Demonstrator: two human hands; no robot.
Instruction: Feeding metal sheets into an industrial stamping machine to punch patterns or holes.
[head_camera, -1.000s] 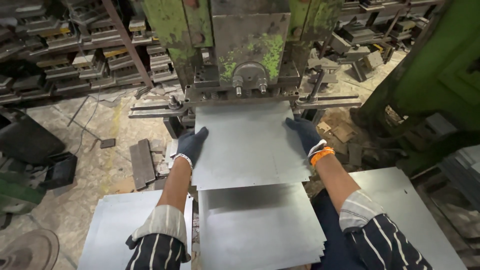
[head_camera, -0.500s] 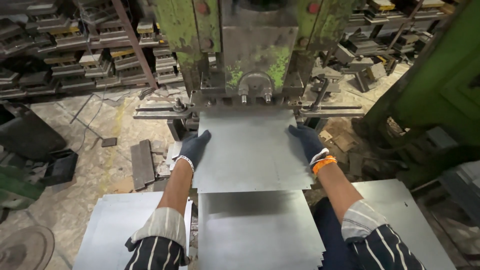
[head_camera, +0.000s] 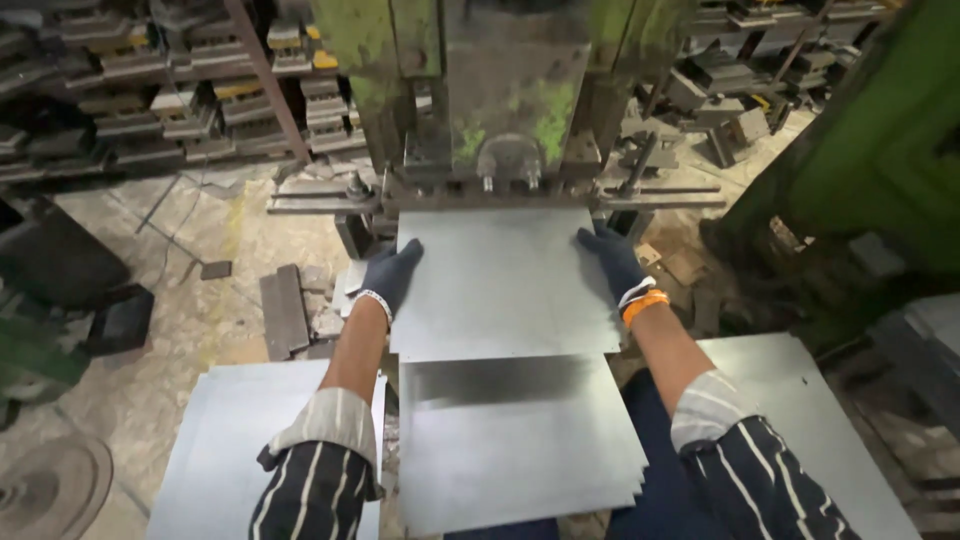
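Both hands gloved, dark. Left hand grips the left edge of a flat grey metal sheet; right hand grips its right edge, orange cuff at wrist. Hands well apart, each clamped on sheet. Sheet lies level, far edge under the green press. Nearer: stack of sheets in front of person, just below held sheet. More sheets left and right. Racks w/ metal blocks behind, on left.
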